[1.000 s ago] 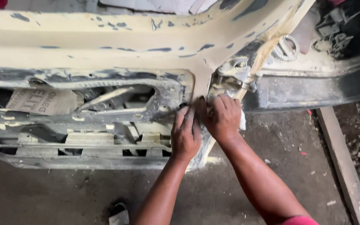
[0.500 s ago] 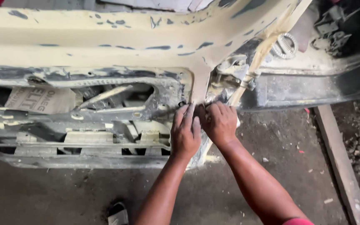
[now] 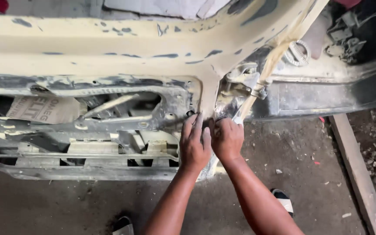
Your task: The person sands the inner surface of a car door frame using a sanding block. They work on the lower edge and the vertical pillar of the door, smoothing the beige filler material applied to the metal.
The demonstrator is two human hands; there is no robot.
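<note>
A car door panel (image 3: 109,52) coated in cream filler with dark patches fills the upper view. My left hand (image 3: 194,146) lies flat on the panel's lower right edge, fingers straight and together, holding nothing. My right hand (image 3: 227,139) is curled into a fist right beside it, touching it, pressed against the same edge just below the metal hinge (image 3: 244,80). A small pale sheet (image 3: 236,120) pokes out from above the right fist; what kind of sheet it is I cannot tell.
The door's inner frame (image 3: 122,126) shows open cut-outs, with a piece of cardboard (image 3: 44,109) behind them. A wooden plank (image 3: 355,169) lies on the dirty concrete floor at right. My sandalled feet (image 3: 283,201) stand below. A round metal part (image 3: 297,53) sits above right.
Both hands have slid a little down the panel's edge, staying side by side. The right fist now covers more of the pale sheet.
</note>
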